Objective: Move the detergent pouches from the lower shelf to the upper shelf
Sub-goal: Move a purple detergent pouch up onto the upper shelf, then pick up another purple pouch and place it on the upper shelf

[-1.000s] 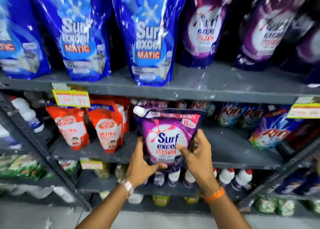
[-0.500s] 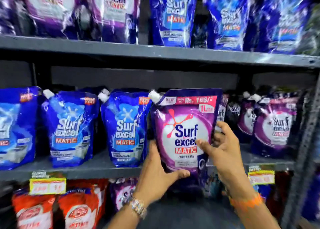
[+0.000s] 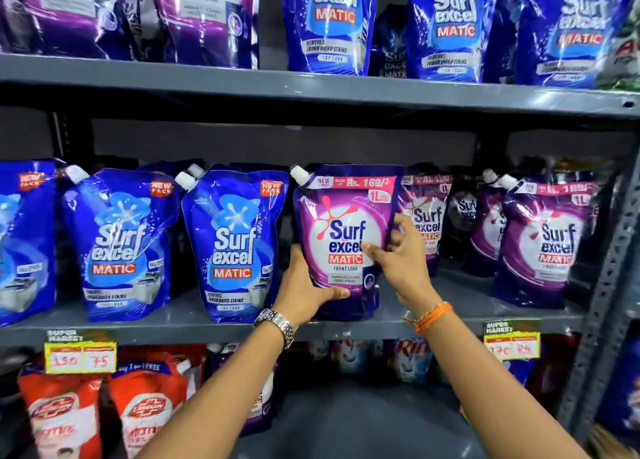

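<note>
A purple Surf Excel Matic pouch (image 3: 341,230) with a white spout stands upright on the grey middle shelf (image 3: 180,328). My left hand (image 3: 304,285) grips its lower left edge, thumb across the front. My right hand (image 3: 398,254) holds its right edge, fingers on the front. More purple pouches (image 3: 543,240) stand to its right, one partly hidden behind my right hand. Blue Surf Excel pouches (image 3: 232,247) stand to its left. On the lower shelf, another purple pouch (image 3: 259,406) is mostly hidden behind my left forearm.
The top shelf (image 3: 311,84) carries purple and blue pouches. Red Lifebuoy pouches (image 3: 145,410) and Rin packs (image 3: 412,354) sit on the lower shelf. Yellow price tags (image 3: 80,356) hang on the shelf edge. A perforated grey upright (image 3: 609,285) bounds the right side.
Both hands lifted the purple pouch from the lower shelf up to the middle shelf; it now stands on the shelf board between the blue and purple pouches.
</note>
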Action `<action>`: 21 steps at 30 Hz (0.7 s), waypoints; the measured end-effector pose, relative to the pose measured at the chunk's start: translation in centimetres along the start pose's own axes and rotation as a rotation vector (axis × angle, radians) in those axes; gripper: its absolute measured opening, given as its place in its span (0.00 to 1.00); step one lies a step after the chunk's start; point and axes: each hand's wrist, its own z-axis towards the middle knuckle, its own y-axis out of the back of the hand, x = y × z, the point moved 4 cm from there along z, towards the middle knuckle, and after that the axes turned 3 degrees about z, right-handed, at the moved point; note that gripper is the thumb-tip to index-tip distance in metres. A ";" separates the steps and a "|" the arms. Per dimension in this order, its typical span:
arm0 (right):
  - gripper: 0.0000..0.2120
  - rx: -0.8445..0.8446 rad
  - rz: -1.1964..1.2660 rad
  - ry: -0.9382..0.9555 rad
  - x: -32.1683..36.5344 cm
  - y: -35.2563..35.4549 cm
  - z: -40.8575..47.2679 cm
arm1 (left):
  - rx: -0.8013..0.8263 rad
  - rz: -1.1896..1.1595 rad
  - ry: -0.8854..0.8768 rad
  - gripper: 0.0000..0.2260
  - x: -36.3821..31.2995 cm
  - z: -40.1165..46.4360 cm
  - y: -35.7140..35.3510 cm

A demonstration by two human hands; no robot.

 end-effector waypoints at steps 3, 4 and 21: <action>0.28 -0.011 -0.017 -0.024 -0.8 -0.3 0.4 | 0.002 0.001 0.020 0.41 0.6 0.3 0.0; 0.28 -0.014 -0.014 -0.029 -0.9 -0.4 0.5 | 0.007 0.005 0.023 0.41 0.7 0.4 0.0; 0.23 -0.384 0.039 0.205 -4.0 0.5 -15.5 | -0.136 0.018 0.014 0.31 11.8 -16.8 5.6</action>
